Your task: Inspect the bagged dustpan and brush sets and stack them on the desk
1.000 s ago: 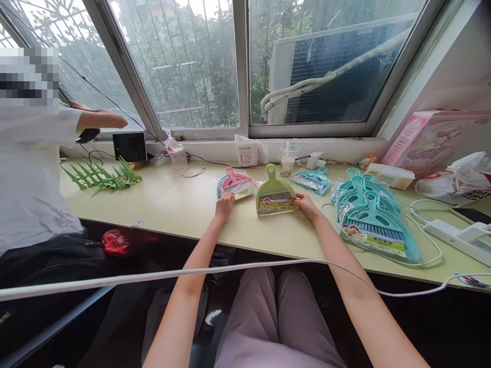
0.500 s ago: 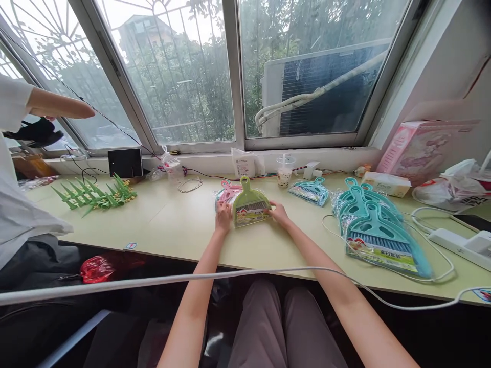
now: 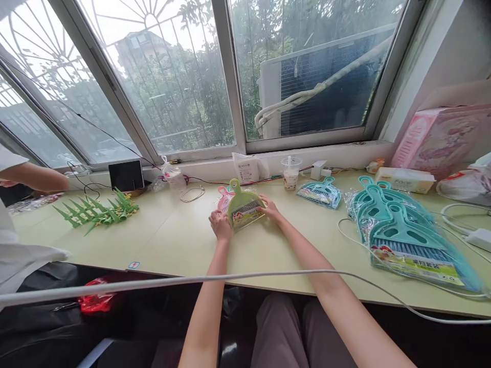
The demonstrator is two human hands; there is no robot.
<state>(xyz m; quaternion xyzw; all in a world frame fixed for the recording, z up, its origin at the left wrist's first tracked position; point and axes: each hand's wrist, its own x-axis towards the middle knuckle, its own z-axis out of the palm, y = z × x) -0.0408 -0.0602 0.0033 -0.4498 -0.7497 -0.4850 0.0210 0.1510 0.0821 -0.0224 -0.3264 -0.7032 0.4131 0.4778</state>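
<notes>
A green dustpan [image 3: 240, 198] with a small brush and a printed label in its front stands tilted on the table, handle up. My right hand [image 3: 271, 210] grips its right edge. At its left edge, the fingers of my left hand [image 3: 221, 226] are curled in and closed on it. Behind it lies a pink dustpan [image 3: 223, 197], mostly covered. To the right, several teal dustpan-and-brush sets [image 3: 399, 225] in clear wrap overlap in a pile. Another wrapped teal set [image 3: 321, 192] lies alone farther back.
A white cable [image 3: 268, 276] crosses in front of my forearms. Along the window side stand a drink cup [image 3: 290, 174], a white bag [image 3: 246, 167] and a dark tablet [image 3: 126, 175]. Green plastic plants [image 3: 95, 209] lie left. Another person's arm [image 3: 42, 176] shows at far left.
The view has shifted, with the teal pile now farther right. The green dustpan leans more to the left between my hands. The other person's arm has moved lower and left.
</notes>
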